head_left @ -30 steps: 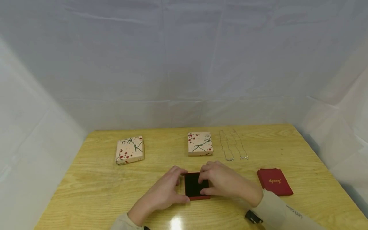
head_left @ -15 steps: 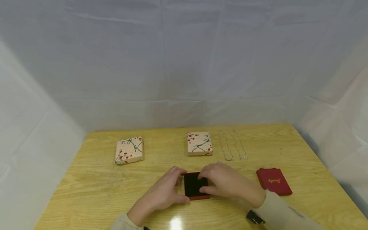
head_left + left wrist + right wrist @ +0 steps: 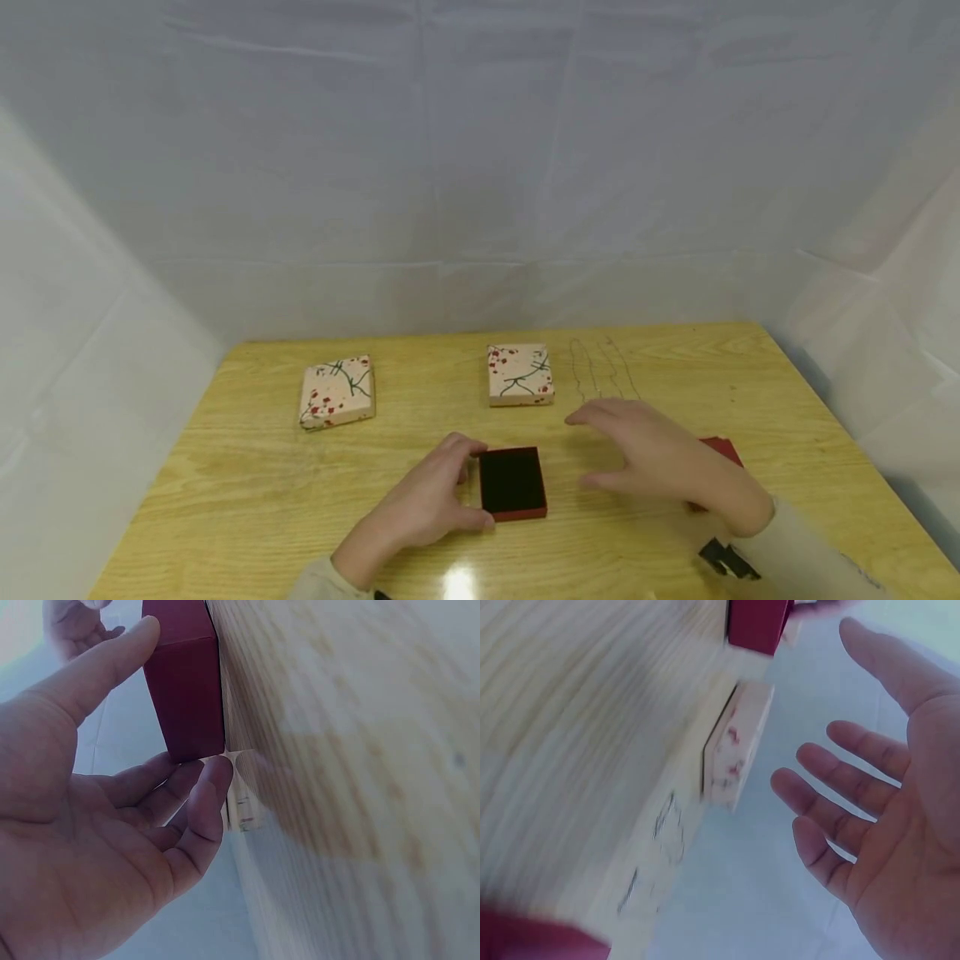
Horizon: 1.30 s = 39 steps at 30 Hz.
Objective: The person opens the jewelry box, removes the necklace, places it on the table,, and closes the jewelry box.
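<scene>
A small square red jewelry box (image 3: 512, 485) with a black lining lies open-topped on the table. My left hand (image 3: 423, 500) holds it at its left side, thumb on the near corner and fingertips at the far corner. In the left wrist view the thumb rests on the red box wall (image 3: 187, 694). My right hand (image 3: 652, 454) hovers to the right of the box, fingers spread and holding nothing, as the right wrist view also shows. It partly covers a flat dark red square piece (image 3: 722, 450) and the lower ends of two thin chain necklaces (image 3: 588, 367).
Two cream floral boxes stand toward the back, one at the left (image 3: 337, 393) and one in the middle (image 3: 521, 375). The wooden table (image 3: 262, 500) ends at a pale fabric backdrop (image 3: 480, 167), with fabric on both sides.
My right hand has come out of the red jewelry box and moved right, fingers opening. It now covers most of the dark red piece. The left hand and box stay put.
</scene>
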Available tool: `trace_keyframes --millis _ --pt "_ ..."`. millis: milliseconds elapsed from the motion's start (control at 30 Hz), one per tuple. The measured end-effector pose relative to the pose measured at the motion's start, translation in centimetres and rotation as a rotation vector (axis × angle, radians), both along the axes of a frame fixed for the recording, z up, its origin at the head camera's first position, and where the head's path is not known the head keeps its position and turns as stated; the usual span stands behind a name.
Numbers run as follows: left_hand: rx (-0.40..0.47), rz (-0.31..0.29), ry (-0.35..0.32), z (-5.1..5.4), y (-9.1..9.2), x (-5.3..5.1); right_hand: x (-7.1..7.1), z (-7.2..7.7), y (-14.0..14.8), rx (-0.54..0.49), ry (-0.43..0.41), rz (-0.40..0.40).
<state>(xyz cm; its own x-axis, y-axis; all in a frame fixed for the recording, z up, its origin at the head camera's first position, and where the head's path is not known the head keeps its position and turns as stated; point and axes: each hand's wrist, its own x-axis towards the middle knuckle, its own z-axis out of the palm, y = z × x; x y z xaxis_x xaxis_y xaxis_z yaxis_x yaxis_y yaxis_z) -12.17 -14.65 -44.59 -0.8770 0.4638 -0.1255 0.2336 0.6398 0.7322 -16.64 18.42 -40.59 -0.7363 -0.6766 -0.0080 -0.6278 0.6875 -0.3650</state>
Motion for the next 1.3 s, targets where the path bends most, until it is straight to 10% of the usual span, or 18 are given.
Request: trace_keyframes --millis 1300 --pt "0.002 0.001 -0.022 0.1 0.0 -0.1 0.7 -1.8 13.9 0.072 -0.102 -0.104"
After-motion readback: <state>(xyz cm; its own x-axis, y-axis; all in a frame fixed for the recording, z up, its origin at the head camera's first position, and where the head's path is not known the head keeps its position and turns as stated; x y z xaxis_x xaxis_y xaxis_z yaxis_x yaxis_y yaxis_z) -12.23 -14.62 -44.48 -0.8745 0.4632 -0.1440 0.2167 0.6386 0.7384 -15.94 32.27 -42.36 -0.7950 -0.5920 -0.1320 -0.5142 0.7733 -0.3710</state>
